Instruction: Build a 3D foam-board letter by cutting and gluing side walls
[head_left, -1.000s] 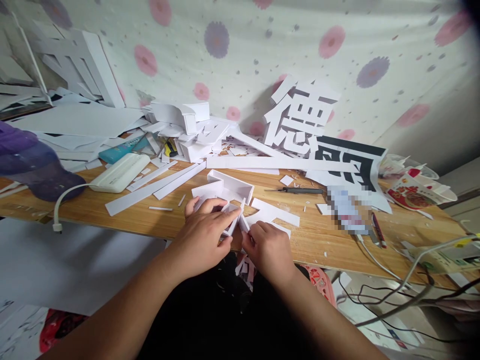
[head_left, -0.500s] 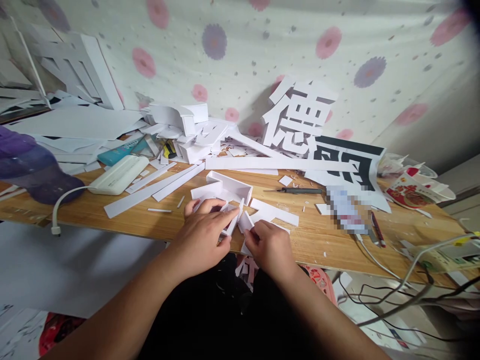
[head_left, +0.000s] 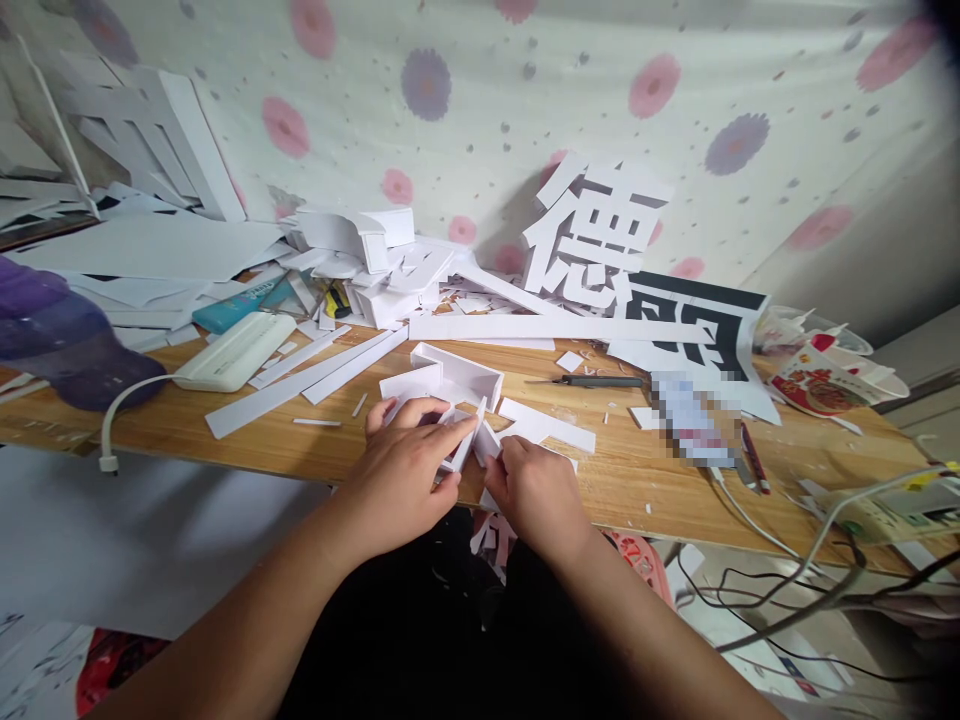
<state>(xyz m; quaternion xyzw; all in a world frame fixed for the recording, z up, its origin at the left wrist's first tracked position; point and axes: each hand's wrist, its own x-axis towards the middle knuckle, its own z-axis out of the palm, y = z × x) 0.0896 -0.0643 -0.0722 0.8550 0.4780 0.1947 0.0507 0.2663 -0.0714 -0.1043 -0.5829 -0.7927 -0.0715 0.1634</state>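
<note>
A white foam-board letter form (head_left: 466,377) with upright side walls rests near the front edge of the wooden table. My left hand (head_left: 409,465) lies over its near part, fingers curved round the walls, the thumb on the near side. My right hand (head_left: 541,492), just to the right, is closed in a pinch on a small white foam-board strip (head_left: 486,440) that stands against the form. Its fingertips are partly hidden. Flat white offcuts (head_left: 555,424) lie beside and under the right hand.
Behind are a craft knife (head_left: 600,381), long white strips (head_left: 525,326) and a finished white character (head_left: 596,235). A purple bottle (head_left: 67,335) and white power bank (head_left: 238,352) stand left. A blurred phone (head_left: 694,420), paper bowl (head_left: 825,380) and power strip with cables (head_left: 892,512) lie right.
Both hands keep nearly the same place and hold. My right hand has shifted very slightly at the small strip; the whole view has drifted a little.
</note>
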